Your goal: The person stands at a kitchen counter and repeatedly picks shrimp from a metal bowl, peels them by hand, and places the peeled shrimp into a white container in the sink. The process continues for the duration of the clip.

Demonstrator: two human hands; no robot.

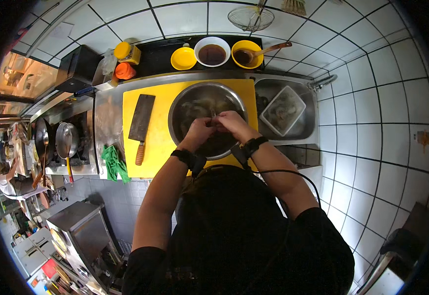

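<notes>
A large stainless steel bowl [207,86] stands on a yellow cutting board [159,155]; greyish pieces, perhaps shrimp, lie in its murky liquid. Over the bowl my left hand [200,132] and my right hand [232,123] meet at the fingertips, pinching a small greyish piece between them. What exactly it is cannot be told. Both wrists wear black straps with small devices. Left of the bowl a cleaver [141,118] with a wooden handle lies flat on the board. A white plastic container [283,110] with greyish contents sits tilted in the sink at the right.
Behind the board stand a yellow dish [183,58], a white bowl of brown liquid [212,53] and a yellow bowl [247,53] with a ladle. A green cloth [114,164] lies left, near a stove with pans [67,140]. A faucet [323,82] reaches over the sink. A person [6,182] is far left.
</notes>
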